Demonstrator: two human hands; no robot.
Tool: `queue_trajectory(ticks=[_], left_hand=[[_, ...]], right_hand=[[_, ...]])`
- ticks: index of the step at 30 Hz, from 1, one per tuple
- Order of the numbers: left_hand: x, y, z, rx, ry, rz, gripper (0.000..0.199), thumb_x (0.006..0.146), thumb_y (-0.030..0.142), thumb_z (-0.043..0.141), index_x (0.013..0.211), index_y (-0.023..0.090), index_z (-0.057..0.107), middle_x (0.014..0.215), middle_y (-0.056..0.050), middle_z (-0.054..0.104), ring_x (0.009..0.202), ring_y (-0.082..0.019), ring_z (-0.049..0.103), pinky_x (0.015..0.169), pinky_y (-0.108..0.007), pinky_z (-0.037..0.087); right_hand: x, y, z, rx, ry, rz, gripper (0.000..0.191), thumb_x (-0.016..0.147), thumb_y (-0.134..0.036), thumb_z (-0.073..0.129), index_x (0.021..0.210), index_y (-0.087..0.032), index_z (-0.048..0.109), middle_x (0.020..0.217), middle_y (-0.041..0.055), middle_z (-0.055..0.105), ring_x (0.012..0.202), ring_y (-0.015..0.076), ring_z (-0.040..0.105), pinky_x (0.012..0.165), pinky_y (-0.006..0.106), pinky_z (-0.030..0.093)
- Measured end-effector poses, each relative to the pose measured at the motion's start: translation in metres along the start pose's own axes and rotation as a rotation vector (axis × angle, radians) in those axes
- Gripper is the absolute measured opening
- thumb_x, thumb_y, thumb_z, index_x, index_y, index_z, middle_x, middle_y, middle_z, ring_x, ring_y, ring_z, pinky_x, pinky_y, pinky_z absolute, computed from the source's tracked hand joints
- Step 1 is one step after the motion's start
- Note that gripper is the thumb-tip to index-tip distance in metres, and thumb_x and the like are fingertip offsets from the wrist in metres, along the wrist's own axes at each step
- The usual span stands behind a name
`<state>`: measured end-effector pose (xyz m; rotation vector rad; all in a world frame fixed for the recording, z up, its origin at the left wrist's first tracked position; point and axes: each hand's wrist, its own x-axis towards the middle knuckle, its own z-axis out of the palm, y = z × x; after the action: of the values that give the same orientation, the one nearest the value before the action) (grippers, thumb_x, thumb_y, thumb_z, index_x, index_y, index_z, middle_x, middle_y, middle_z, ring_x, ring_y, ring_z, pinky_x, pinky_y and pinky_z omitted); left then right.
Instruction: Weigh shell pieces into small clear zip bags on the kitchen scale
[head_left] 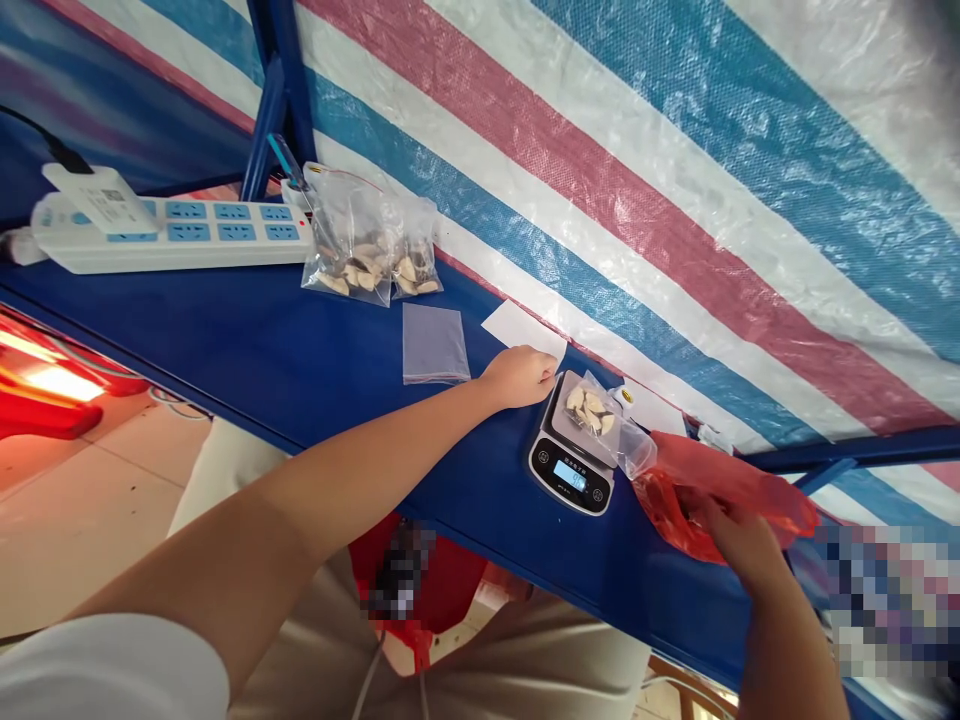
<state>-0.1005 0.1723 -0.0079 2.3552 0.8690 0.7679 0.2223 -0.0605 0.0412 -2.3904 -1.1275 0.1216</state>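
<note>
My left hand (pixel 523 377) is closed beside the upper left edge of a kitchen scale (pixel 571 480), its knuckles near a sheet of white paper (pixel 517 325). Whatever its curled fingers may hold is hidden. On the scale's plate rests a clear plastic bag (pixel 637 449) with several pale, dried slices (pixel 590 410) in it; the display is lit. To the right, my right hand (pixel 739 535) reaches into the mouth of a red plastic bag (pixel 712 470). The red film covers its fingers, and the bag's contents cannot be made out.
Two filled clear bags (pixel 352 240) stand at the back of the blue table (pixel 247 330), near a white power strip (pixel 202 235). A flat clear bag (pixel 435 345) lies left of my left hand. Striped tarpaulin (pixel 600 200) hangs behind the table.
</note>
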Motion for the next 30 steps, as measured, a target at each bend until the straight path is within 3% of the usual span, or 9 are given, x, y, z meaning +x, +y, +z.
queue_trajectory(ticks=[3, 8, 11, 12, 15, 19, 21, 26, 30], left_hand=[[-0.001, 0.000, 0.000, -0.010, -0.009, -0.007, 0.023, 0.087, 0.019, 0.050, 0.065, 0.022, 0.042, 0.068, -0.005, 0.055, 0.062, -0.018, 0.043, 0.059, -0.036, 0.023], [-0.001, 0.000, 0.000, -0.029, -0.038, -0.021, 0.024, 0.087, 0.019, 0.050, 0.066, 0.022, 0.040, 0.069, -0.005, 0.055, 0.063, -0.019, 0.044, 0.060, -0.036, 0.025], [0.000, -0.001, 0.000, -0.046, -0.058, -0.030, 0.022, 0.087, 0.019, 0.050, 0.068, 0.022, 0.039, 0.071, -0.004, 0.056, 0.063, -0.018, 0.044, 0.059, -0.035, 0.026], [-0.001, -0.001, 0.001, -0.051, -0.061, -0.033, 0.021, 0.087, 0.019, 0.050, 0.069, 0.023, 0.040, 0.072, -0.004, 0.057, 0.064, -0.018, 0.045, 0.059, -0.035, 0.026], [-0.001, -0.001, 0.001, -0.059, -0.063, -0.045, 0.020, 0.087, 0.019, 0.051, 0.071, 0.023, 0.039, 0.075, -0.004, 0.058, 0.065, -0.018, 0.045, 0.059, -0.034, 0.026], [0.000, -0.002, 0.002, -0.059, -0.063, -0.061, 0.020, 0.086, 0.021, 0.052, 0.072, 0.022, 0.039, 0.076, -0.003, 0.060, 0.066, -0.017, 0.046, 0.060, -0.034, 0.027], [0.000, -0.002, 0.002, -0.057, -0.065, -0.066, 0.018, 0.086, 0.021, 0.053, 0.072, 0.022, 0.041, 0.077, -0.003, 0.061, 0.068, -0.018, 0.048, 0.060, -0.034, 0.028], [0.001, -0.003, 0.001, -0.057, -0.074, -0.081, 0.015, 0.088, 0.023, 0.053, 0.074, 0.022, 0.047, 0.083, -0.004, 0.066, 0.073, -0.019, 0.054, 0.060, -0.034, 0.029], [0.002, -0.003, 0.000, -0.064, -0.094, -0.088, 0.012, 0.088, 0.024, 0.054, 0.077, 0.022, 0.050, 0.086, -0.005, 0.068, 0.077, -0.021, 0.059, 0.060, -0.034, 0.032]], right_hand=[[-0.001, -0.002, -0.002, -0.120, -0.078, -0.001, 0.025, 0.072, -0.050, 0.062, 0.081, -0.028, 0.072, 0.093, 0.0118, 0.077, 0.111, 0.0397, 0.068, 0.097, 0.052, 0.050], [-0.040, -0.026, -0.024, -0.262, -0.158, 0.024, 0.033, 0.070, -0.059, 0.061, 0.069, -0.027, 0.070, 0.081, 0.0123, 0.075, 0.089, 0.0401, 0.071, 0.081, 0.051, 0.053], [-0.068, -0.054, -0.029, -0.158, -0.218, 0.004, 0.049, 0.075, -0.070, 0.061, 0.090, -0.027, 0.077, 0.095, 0.0105, 0.080, 0.088, 0.0356, 0.073, 0.074, 0.045, 0.054], [-0.072, -0.065, -0.025, -0.096, -0.177, 0.001, 0.052, 0.077, -0.072, 0.061, 0.099, -0.027, 0.076, 0.098, 0.0104, 0.080, 0.088, 0.0341, 0.074, 0.071, 0.043, 0.054], [-0.064, -0.094, -0.001, 0.095, 0.018, 0.036, 0.064, 0.078, -0.068, 0.068, 0.123, -0.023, 0.067, 0.103, 0.0122, 0.079, 0.087, 0.0310, 0.074, 0.068, 0.039, 0.053], [-0.031, -0.124, 0.031, 0.359, -0.064, 0.100, 0.074, 0.080, -0.069, 0.067, 0.134, -0.019, 0.058, 0.107, 0.0129, 0.078, 0.082, 0.0255, 0.069, 0.062, 0.034, 0.051], [-0.019, -0.133, 0.035, 0.304, -0.086, 0.104, 0.070, 0.078, -0.067, 0.069, 0.128, -0.019, 0.061, 0.101, 0.0110, 0.078, 0.082, 0.0255, 0.068, 0.066, 0.035, 0.051], [-0.015, -0.126, 0.021, -0.195, 0.104, 0.089, 0.065, 0.071, -0.066, 0.073, 0.116, -0.019, 0.065, 0.088, 0.0130, 0.075, 0.079, 0.0339, 0.069, 0.077, 0.049, 0.051], [-0.027, -0.127, 0.020, -0.037, -0.054, 0.079, 0.065, 0.068, -0.064, 0.071, 0.115, -0.018, 0.067, 0.078, 0.0097, 0.074, 0.068, 0.0301, 0.069, 0.066, 0.043, 0.052]])
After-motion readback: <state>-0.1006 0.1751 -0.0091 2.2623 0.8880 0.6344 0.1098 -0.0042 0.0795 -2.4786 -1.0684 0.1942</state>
